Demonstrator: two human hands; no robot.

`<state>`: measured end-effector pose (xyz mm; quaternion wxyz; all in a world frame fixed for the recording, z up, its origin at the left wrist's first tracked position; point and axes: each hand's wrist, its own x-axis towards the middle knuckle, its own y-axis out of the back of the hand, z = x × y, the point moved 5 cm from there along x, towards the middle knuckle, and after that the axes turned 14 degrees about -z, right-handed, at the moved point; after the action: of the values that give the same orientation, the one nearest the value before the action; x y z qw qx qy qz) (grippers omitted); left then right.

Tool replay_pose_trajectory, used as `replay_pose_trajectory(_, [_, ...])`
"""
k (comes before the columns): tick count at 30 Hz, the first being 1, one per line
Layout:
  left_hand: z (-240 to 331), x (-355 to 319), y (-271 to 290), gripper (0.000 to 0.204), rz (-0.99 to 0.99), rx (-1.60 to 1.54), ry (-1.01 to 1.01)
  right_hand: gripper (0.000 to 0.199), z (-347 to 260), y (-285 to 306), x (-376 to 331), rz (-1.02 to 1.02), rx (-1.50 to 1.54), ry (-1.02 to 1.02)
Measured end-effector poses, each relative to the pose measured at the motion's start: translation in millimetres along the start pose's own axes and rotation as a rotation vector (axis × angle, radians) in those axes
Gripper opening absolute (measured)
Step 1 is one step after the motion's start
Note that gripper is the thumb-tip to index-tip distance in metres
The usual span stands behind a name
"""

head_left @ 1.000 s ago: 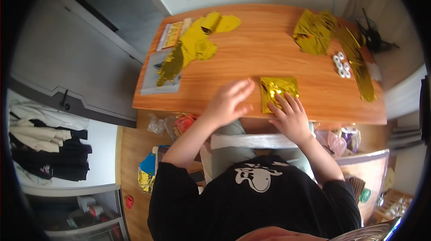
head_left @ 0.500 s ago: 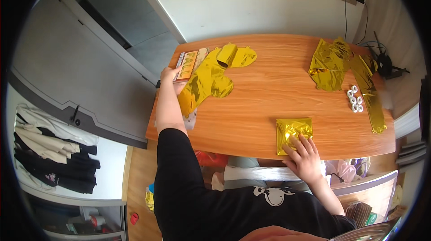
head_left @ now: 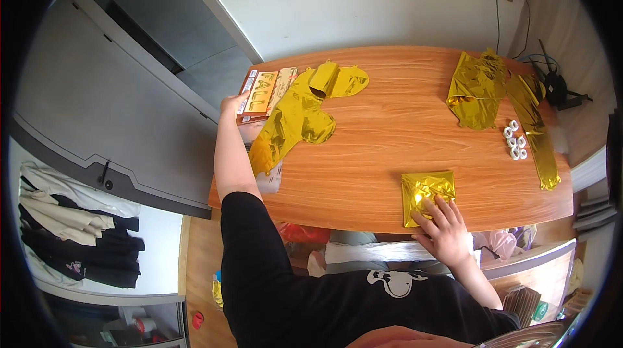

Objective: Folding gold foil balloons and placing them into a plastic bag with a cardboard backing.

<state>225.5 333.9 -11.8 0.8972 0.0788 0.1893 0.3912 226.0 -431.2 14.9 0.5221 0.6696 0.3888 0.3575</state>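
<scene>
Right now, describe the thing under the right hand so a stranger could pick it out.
On the wooden table, look at the near edge, right of centre, where the right hand rests its fingertips. There lies a folded gold foil square. Unlike the other gold foil pieces, spread loose and crumpled at the far corners, it is a neat flat packet lying alone.

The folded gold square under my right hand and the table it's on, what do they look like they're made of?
The folded gold square looks like thin metallised foil film: mirror-bright, crinkled, with sharp glints. The table looks like wood or wood-look laminate: orange-brown, with long grain lines and a smooth satin top. Which of the two cannot be told.
</scene>
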Motion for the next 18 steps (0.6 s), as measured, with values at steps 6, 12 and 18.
replay_pose_trajectory(6, [19.9, -19.8, -4.3, 0.048, 0.132, 0.223, -0.153, 0.055, -1.1, 1.1, -2.2, 0.018, 0.004, -0.003])
replay_pose_trajectory(12, [74.3, -80.9, -6.0, 0.045, 0.126, -0.29, -0.473, 0.05, -3.0, 3.3, -9.1, 0.049, -0.031, 0.011])
replay_pose_trajectory(18, [163.0, -245.2, -120.1, 0.029, 0.07, 0.135, -0.95, 0.04, 10.8, 12.6, -36.1, 0.172, -0.119, 0.07])
